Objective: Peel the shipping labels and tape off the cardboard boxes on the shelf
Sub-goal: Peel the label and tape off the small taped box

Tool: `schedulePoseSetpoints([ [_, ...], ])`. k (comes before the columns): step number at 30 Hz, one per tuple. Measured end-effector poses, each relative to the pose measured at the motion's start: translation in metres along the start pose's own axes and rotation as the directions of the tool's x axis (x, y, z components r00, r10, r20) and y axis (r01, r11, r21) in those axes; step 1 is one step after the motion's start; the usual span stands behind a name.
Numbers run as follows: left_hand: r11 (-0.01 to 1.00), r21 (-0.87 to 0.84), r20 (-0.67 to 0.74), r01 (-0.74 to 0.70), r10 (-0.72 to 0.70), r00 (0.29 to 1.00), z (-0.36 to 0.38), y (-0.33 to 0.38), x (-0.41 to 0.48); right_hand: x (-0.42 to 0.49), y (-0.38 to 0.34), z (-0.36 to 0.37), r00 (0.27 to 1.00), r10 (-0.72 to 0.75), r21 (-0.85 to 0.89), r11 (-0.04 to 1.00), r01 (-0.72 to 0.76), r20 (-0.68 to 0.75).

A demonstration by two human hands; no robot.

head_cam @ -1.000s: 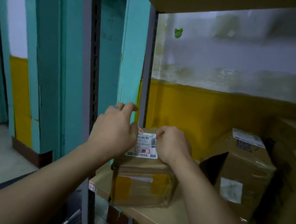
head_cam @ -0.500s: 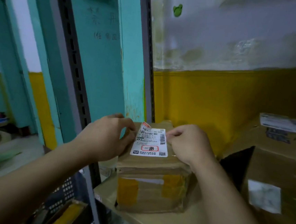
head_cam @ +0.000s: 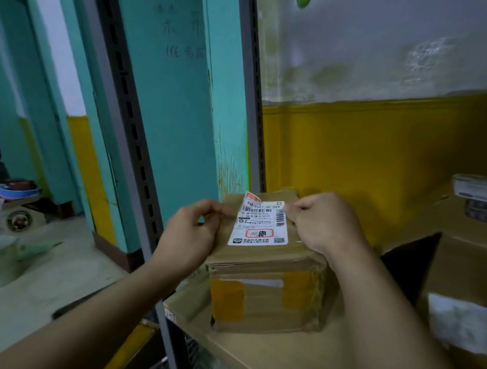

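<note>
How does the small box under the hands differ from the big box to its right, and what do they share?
The small box is much smaller than the big box. The left hand and right hand hold the small box; nothing touches the big box. The small box's front shows yellow tape; the big box's shows a white patch. Shared: brown cardboard, one shelf, a white label on top.

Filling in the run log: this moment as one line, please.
step: label peel | left grip: holds box left edge | right grip: pinches label top-right corner | label: mostly stuck
</note>
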State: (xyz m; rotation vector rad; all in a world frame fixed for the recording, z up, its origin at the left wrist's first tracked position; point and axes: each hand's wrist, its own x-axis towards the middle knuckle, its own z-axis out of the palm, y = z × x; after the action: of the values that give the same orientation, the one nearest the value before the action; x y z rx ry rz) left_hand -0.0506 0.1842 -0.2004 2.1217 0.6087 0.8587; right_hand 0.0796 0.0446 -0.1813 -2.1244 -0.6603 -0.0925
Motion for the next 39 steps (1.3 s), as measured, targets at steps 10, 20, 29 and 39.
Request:
schedulePoseSetpoints([
  [10, 0.968, 0.229, 0.216, 0.101, -0.152, 0.965, -0.013, 0.038, 0.036, -0.002, 0.006, -0.001, 0.998, 0.052, 0.201, 0.978, -0.055, 0.023],
  [20, 0.718, 0.679, 0.281, -0.153, -0.061, 0.958, 0.01, 0.075, 0.091, -0.006, 0.005, -0.002, 0.998, 0.055, 0.173, 0.984, -0.05, -0.024],
  [29, 0.775, 0.627, 0.309, -0.078, -0.155, 0.938, 0.035, 0.061, 0.102, -0.005, 0.006, -0.001, 0.998, 0.035, 0.144, 0.989, -0.028, -0.045],
  [39, 0.892, 0.441, 0.329, 0.095, -0.259, 0.908, 0.027, 0.056, 0.101, -0.003, 0.008, 0.0, 0.997, 0.02, 0.134, 0.991, -0.011, -0.069],
])
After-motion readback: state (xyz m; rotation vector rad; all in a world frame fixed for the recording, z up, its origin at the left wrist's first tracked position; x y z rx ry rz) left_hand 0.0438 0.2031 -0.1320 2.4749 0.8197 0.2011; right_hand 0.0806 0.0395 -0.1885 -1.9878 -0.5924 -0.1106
